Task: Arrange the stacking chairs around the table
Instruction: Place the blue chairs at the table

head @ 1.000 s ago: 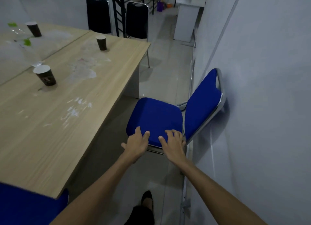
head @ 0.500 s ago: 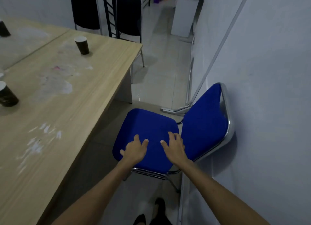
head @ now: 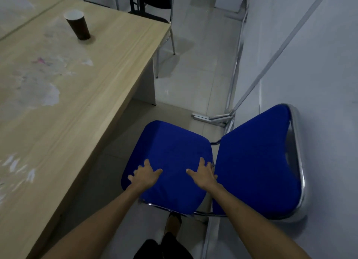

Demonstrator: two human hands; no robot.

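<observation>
Left hand (head: 145, 175) and right hand (head: 203, 174) rest spread on blue chair (head: 170, 148) seat.

under the two bare hands, the stacking chair with padded fabric seat and back (head: 174, 152) is a saturated royal blue, plain with no pattern, edged by a shiny chrome tube frame (head: 299, 162). off to the left of the hands, the long laminate table (head: 77, 103) is pale beige woodgrain, streaked lengthwise, blotched with whitish scuffs and one small pink smear. far beyond the hands, the paper cup (head: 78, 26) is dark brown outside, white at the rim and inside. right of the hands the wall (head: 319, 55) is flat pale grey. the floor tiles (head: 193, 74) are glossy off-white.
</observation>
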